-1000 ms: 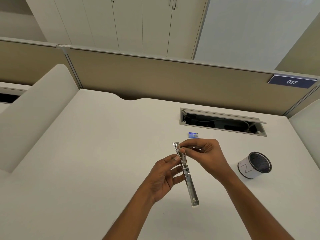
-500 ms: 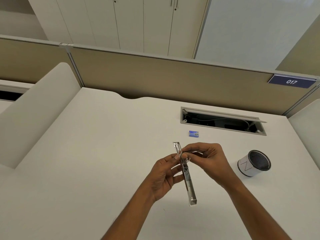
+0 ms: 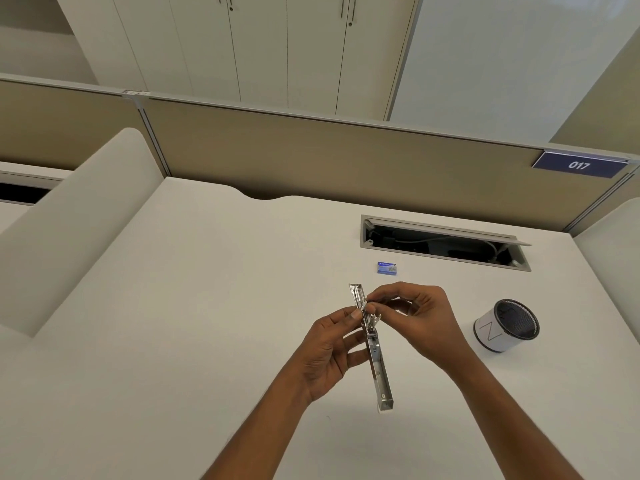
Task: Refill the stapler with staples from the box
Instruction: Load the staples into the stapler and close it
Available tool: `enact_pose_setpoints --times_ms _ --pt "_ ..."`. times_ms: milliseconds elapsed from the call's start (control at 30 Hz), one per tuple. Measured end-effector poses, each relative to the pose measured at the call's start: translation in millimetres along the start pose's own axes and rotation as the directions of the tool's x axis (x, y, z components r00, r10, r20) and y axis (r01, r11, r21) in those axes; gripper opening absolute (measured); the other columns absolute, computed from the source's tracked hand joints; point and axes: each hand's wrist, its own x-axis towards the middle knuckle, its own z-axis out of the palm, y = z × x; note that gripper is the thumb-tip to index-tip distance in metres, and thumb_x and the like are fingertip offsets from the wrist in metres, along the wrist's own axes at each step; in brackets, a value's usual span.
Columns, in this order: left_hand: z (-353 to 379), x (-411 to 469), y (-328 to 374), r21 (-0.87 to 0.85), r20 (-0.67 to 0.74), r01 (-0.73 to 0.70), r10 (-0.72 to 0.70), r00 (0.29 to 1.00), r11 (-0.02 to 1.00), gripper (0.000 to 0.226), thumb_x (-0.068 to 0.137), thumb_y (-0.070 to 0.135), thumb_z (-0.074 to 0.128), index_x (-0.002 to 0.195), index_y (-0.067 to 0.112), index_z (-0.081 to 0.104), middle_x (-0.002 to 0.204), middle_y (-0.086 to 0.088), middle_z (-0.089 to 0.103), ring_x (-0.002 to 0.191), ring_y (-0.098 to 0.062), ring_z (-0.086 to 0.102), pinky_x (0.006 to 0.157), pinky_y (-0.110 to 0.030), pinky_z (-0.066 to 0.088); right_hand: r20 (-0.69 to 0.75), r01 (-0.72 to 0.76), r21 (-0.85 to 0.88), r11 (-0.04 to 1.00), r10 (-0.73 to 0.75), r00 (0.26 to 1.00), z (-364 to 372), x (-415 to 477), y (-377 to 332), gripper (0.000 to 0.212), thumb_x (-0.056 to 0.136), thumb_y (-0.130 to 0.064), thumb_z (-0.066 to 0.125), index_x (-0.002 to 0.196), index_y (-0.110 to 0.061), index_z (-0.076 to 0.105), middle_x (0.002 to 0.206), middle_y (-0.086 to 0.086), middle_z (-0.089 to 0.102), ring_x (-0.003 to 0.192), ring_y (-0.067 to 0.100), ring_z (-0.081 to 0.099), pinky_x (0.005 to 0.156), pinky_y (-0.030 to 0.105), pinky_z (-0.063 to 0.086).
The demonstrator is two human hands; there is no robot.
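White cupboards (image 3: 259, 46) and a tan partition (image 3: 311, 161) with a blue 017 plate (image 3: 579, 165) stand behind the pale desk (image 3: 207, 306). An open cable hatch (image 3: 443, 242) is sunk into the desk's far right part. Nearer on the right, a white cup with a dark mesh inside (image 3: 505, 325) lies tipped over, well apart from the work. Over the middle of the desk, the person's left hand (image 3: 329, 351) grips the stapler (image 3: 379, 372) around its middle, fingers curled to it and the thumb tip pressed on its far half. The stapler is held in the air, swung open into one long line, with one end pointing far and the other near. The right hand (image 3: 422, 320) comes in from the right, thumb and forefinger pinching a thin silvery strip (image 3: 386, 301) against the far half, the other fingers loosely bent. It looks like a row of staples, though it is too small to be sure. The little blue box (image 3: 387, 267) sits on the desk just beyond the hands, and I cannot tell whether it is open. By my reading, the opening is done and a strip is out of the box. What remains is to seat the strip in the channel and fold the stapler shut.
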Motion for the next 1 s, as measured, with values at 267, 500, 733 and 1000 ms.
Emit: enact_pose_setpoints --times_ms 267,500,733,1000 --pt "-1 0 -3 0.003 -0.014 0.004 -0.004 1.0 1.0 0.034 0.087 0.028 0.079 0.117 0.012 0.079 0.096 0.0 0.077 0.083 -0.012 0.073 0.074 -0.033 0.064 0.03 0.141 -0.166 0.976 -0.138 0.99 -3 -4 -5 0.013 0.083 -0.007 0.081 0.094 -0.013 0.08 0.086 -0.005 0.079 0.081 0.018 0.075 0.077 0.032 0.062" --pt "0 -1 -3 -0.008 -0.021 0.0 -0.001 1.0 1.0 0.039 0.086 0.028 0.08 0.12 0.008 0.076 0.099 -0.003 0.075 0.083 -0.014 0.072 0.074 -0.034 0.064 0.092 0.22 -0.292 0.931 -0.201 0.975 -9 -9 -10 0.014 0.084 -0.005 0.08 0.096 -0.011 0.082 0.091 -0.003 0.079 0.085 0.012 0.075 0.076 0.024 0.059" --pt "1 -3 -8 -0.005 -0.006 0.007 -0.007 1.0 1.0 0.041 0.085 0.029 0.082 0.12 0.009 0.076 0.097 0.0 0.076 0.082 -0.012 0.072 0.074 -0.032 0.063 0.096 0.16 -0.304 0.939 -0.137 0.986 -7 -11 -13 0.012 0.084 -0.005 0.079 0.094 -0.012 0.083 0.088 -0.003 0.075 0.082 0.014 0.072 0.073 0.02 0.058" --pt "0 -4 -13 0.007 0.004 0.012 -0.012 1.0 1.0 0.056 0.075 0.035 0.091 0.122 0.008 0.076 0.1 -0.001 0.077 0.085 -0.013 0.072 0.077 -0.034 0.064 0.13 0.156 -0.398 0.904 -0.113 0.985 -6 -13 -17 0.013 0.087 -0.012 0.078 0.097 -0.017 0.083 0.088 -0.005 0.074 0.081 0.009 0.07 0.073 0.019 0.057"
